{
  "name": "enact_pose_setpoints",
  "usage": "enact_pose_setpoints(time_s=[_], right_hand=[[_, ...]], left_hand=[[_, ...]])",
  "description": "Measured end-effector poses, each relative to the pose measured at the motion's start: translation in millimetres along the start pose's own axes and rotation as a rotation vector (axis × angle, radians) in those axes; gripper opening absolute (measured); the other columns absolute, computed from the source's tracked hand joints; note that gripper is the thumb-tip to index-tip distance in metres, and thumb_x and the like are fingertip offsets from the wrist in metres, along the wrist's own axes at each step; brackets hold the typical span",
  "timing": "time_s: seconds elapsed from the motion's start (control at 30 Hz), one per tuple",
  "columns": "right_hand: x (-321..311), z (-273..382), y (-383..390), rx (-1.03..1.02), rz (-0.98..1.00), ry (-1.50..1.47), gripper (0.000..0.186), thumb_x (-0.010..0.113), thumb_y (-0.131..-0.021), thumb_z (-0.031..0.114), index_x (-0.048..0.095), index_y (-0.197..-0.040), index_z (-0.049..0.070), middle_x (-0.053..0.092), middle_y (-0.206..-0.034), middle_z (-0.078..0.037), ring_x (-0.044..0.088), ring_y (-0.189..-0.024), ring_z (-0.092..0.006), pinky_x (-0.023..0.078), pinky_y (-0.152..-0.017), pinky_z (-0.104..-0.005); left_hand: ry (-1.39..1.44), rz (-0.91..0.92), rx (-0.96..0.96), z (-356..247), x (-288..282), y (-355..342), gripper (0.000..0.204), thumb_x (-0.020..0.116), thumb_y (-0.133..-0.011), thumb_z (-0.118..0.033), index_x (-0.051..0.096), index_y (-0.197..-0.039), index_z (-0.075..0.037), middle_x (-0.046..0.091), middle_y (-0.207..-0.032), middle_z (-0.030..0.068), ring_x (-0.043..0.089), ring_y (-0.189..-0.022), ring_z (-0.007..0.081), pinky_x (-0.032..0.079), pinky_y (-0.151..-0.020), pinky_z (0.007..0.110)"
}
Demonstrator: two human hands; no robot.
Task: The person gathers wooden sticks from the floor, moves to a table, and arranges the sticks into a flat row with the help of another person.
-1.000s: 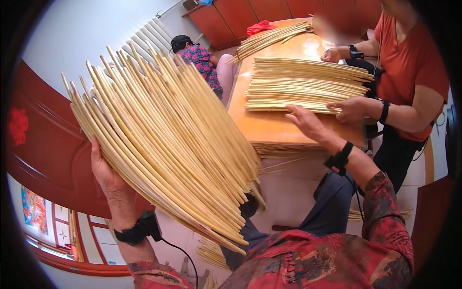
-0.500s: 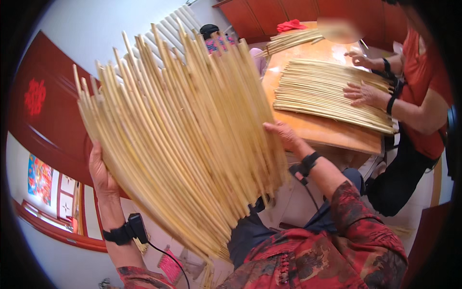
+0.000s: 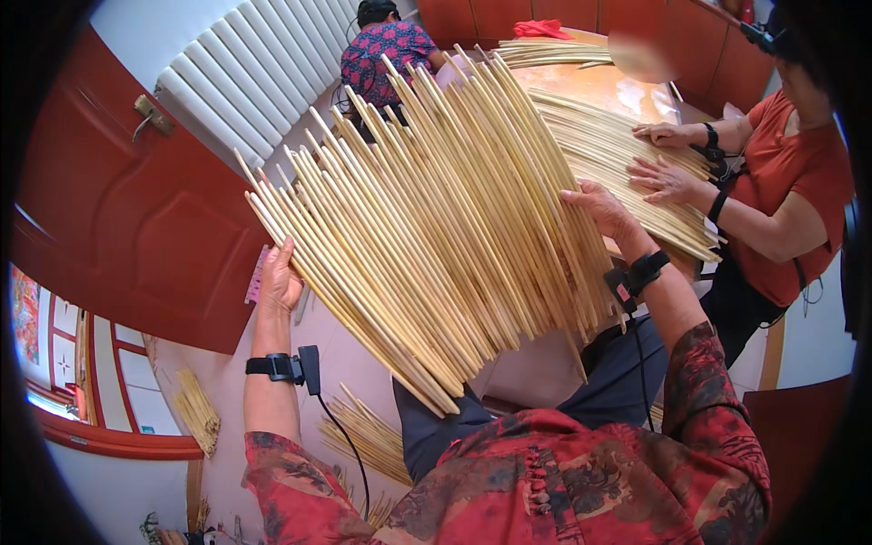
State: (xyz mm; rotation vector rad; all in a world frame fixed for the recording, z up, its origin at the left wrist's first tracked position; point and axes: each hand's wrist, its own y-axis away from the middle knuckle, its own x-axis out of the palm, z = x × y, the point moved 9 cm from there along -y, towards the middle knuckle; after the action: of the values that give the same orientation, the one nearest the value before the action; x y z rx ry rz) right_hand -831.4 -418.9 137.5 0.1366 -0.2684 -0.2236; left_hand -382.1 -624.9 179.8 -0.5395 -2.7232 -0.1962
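A wide mat of pale yellow stalks [image 3: 427, 227], laid side by side, is held up in front of me above my lap. My left hand [image 3: 280, 280] grips its left edge, thumb on top and the other fingers mostly hidden beneath. At the right edge my right hand [image 3: 603, 216] clasps the outermost stalks, its fingertips partly out of sight. The stalk ends are uneven at the far side, and one stalk hangs lower near the right end. Both wrists wear black straps with small cabled devices.
At the right, a co-worker's hands [image 3: 668, 173] lie on another stalk mat [image 3: 604, 150] on a table [image 3: 649, 102]. A second person [image 3: 386, 54] sits by the white radiator [image 3: 259, 68]. Stalk bundles [image 3: 197, 411] lie on the floor. A red door [image 3: 127, 209] stands at left.
The stalk mat and both my hands have shifted right in the view, and the view itself has turned. The second person and radiator now show more fully. Both hands keep hold of the mat.
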Motion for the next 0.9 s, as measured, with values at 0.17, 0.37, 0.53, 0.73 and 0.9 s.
enact_pose_setpoints(time_s=[0.17, 0.37, 0.53, 0.73, 0.9], right_hand=[[29.2, 43.0, 30.1, -0.053, -0.06, 0.078, 0.027, 0.052, -0.084, 0.017, 0.054, -0.103, -0.002, 0.06, -0.084, -0.006, 0.058, -0.07, -0.0108, 0.048, -0.062, -0.0249], [45.8, 87.0, 28.6, -0.318, -0.038, 0.584, 0.027, 0.053, -0.083, 0.016, 0.054, -0.104, -0.001, 0.06, -0.086, -0.005, 0.057, -0.072, -0.0103, 0.047, -0.063, -0.0238], [41.3, 69.8, 18.0, -0.067, -0.098, 0.032, 0.025, 0.054, -0.083, 0.013, 0.054, -0.104, -0.001, 0.06, -0.08, -0.005, 0.058, -0.063, -0.0115, 0.049, -0.056, -0.0251], [-9.4, 72.8, 42.8, -0.07, -0.198, 0.025, 0.026, 0.054, -0.083, 0.013, 0.052, -0.105, -0.002, 0.06, -0.085, -0.007, 0.059, -0.066, -0.0135, 0.05, -0.058, -0.0275], [-96.7, 40.7, 55.7, -0.019, -0.415, 0.094, 0.025, 0.055, -0.082, 0.014, 0.054, -0.1, -0.003, 0.06, -0.083, -0.009, 0.059, -0.066, -0.0157, 0.05, -0.059, -0.0293]], left_hand=[[0.272, 0.036, 0.009, 36.3, 20.0, -11.6, 0.032, 0.05, -0.087, -0.019, 0.046, -0.112, 0.0, 0.056, -0.106, 0.0096, 0.055, -0.097, 0.0216, 0.046, -0.085, 0.035], [0.226, 0.224, -0.168, 123.9, 90.6, -18.0, 0.036, 0.059, -0.081, -0.018, 0.047, -0.111, -0.003, 0.054, -0.109, 0.0091, 0.05, -0.104, 0.023, 0.043, -0.086, 0.037], [0.032, 0.218, -0.372, 183.7, 159.3, -13.8, 0.039, 0.067, -0.074, -0.023, 0.051, -0.105, -0.005, 0.054, -0.106, 0.006, 0.049, -0.101, 0.0193, 0.042, -0.08, 0.034], [-0.545, -0.189, -0.178, 214.3, 116.6, -51.9, 0.038, 0.068, -0.071, -0.015, 0.05, -0.1, 0.003, 0.058, -0.082, 0.0084, 0.055, -0.061, 0.0133, 0.046, -0.053, 0.022], [-0.268, 0.027, -0.189, 230.0, 132.6, -46.6, 0.035, 0.062, -0.071, -0.004, 0.049, -0.101, 0.007, 0.059, -0.086, 0.0126, 0.061, -0.069, 0.0205, 0.052, -0.06, 0.026]])
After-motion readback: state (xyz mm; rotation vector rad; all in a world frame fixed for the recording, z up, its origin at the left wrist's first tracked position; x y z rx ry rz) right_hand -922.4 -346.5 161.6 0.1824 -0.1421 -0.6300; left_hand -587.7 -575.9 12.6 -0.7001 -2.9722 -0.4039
